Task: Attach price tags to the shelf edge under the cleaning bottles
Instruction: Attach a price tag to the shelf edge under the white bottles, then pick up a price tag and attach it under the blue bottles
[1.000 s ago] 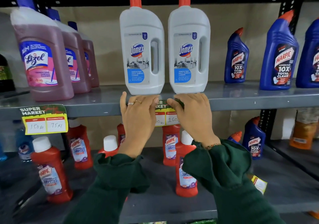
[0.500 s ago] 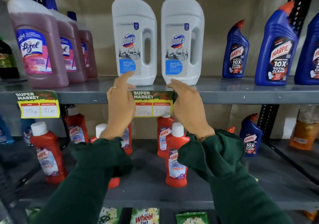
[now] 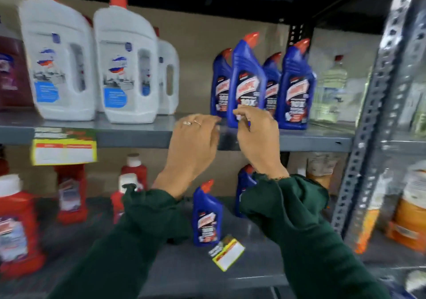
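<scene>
We are raising both hands before the shelf edge (image 3: pixel 311 142) under the blue bottles (image 3: pixel 246 79); our left hand (image 3: pixel 193 146) is hanging loose and empty; our right hand (image 3: pixel 258 137) is pinching its fingertips, on what we cannot tell; one tag (image 3: pixel 64 147) is sitting on the edge beneath the white bottles (image 3: pixel 124 68); another tag (image 3: pixel 227 253) is lying on the lower shelf (image 3: pixel 184 268).

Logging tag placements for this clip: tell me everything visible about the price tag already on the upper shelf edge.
The price tag is a flat paper-like card, with a dark green header band over a yellow body holding red-topped white boxes. Motion blur makes its writing unreadable. It hangs upright on the front edge of the grey shelf, below the left white bottle. Neither hand touches it.
</scene>
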### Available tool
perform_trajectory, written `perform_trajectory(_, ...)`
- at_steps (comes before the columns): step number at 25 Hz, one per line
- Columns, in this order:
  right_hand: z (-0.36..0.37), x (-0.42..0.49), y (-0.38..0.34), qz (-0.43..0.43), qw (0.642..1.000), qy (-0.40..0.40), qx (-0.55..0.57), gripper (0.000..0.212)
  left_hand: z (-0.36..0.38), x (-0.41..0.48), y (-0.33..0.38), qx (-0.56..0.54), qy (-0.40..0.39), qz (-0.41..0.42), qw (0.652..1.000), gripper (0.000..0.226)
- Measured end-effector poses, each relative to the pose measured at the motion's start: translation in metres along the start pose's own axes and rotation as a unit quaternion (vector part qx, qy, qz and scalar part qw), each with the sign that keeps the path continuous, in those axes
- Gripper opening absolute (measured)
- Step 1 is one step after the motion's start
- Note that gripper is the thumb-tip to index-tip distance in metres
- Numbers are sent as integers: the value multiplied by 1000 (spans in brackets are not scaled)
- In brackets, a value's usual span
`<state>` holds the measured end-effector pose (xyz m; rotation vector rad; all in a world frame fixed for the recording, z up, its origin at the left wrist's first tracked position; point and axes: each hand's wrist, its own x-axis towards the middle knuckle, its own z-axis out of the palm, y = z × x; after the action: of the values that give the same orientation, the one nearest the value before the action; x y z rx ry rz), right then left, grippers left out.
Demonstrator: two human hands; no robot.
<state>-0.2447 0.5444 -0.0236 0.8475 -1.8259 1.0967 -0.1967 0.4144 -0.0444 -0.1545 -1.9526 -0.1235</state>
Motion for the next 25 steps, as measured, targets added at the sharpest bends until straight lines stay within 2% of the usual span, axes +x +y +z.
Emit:
perform_trajectory(2,-31,8,33,35,997,34,-51,23,27,4,32,44,-36,20,998,39)
perform_trajectory(4,-53,14,61,73,993,46,-85,20,44,6,52,81,-57,4,995,42)
perform_trajectory(7,-65,11,93,70,991,-1,-113,14,51,1,54,124,-55,-13,991,34)
perform_trajectory(10,-61,-3,106,23,987,-27,-159,24,46,0,49,101,-45,-19,994,26)
perform_trajectory(13,-51,-14,111,-16,988,11,-154,32,44,4,43,77,-40,-12,996,27)
perform_trajectory(19,-19,-41,118,-4,983,114,-141,35,46,3,31,32,-32,6,999,27)
perform_trajectory(22,1,-68,117,-6,985,107,-132,46,46,5,26,23,-29,32,999,29)
perform_trajectory(25,32,-114,128,-51,984,103,-137,49,49,4,24,14,-19,42,999,27)
